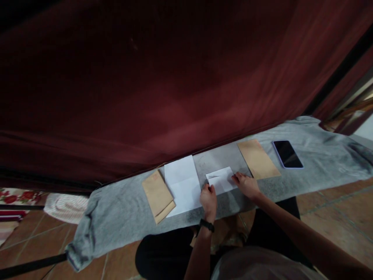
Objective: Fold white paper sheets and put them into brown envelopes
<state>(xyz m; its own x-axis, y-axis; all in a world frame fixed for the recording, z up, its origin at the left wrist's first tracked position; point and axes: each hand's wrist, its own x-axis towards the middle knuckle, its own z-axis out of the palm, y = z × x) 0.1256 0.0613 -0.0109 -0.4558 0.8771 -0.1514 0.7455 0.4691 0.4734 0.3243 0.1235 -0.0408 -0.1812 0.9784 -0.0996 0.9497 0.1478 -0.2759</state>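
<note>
A folded sheet of white paper (222,182) lies on the grey cloth between my two hands. My left hand (208,199), with a dark band on its wrist, has its fingers closed at the paper's left edge. At the right edge, my right hand (246,185) pinches the same paper. Just left of it rests a larger white sheet (183,186) with a crease across it. Brown envelopes (157,190) overlap that sheet's left side. Another brown envelope (258,158) lies beyond my right hand.
A phone (288,154) with a dark screen lies to the right on the grey cloth (116,217), which covers a long narrow surface. Dark red fabric (186,97) hangs right behind it. Below are floor tiles (338,206) and a dark bar (32,266) at the left.
</note>
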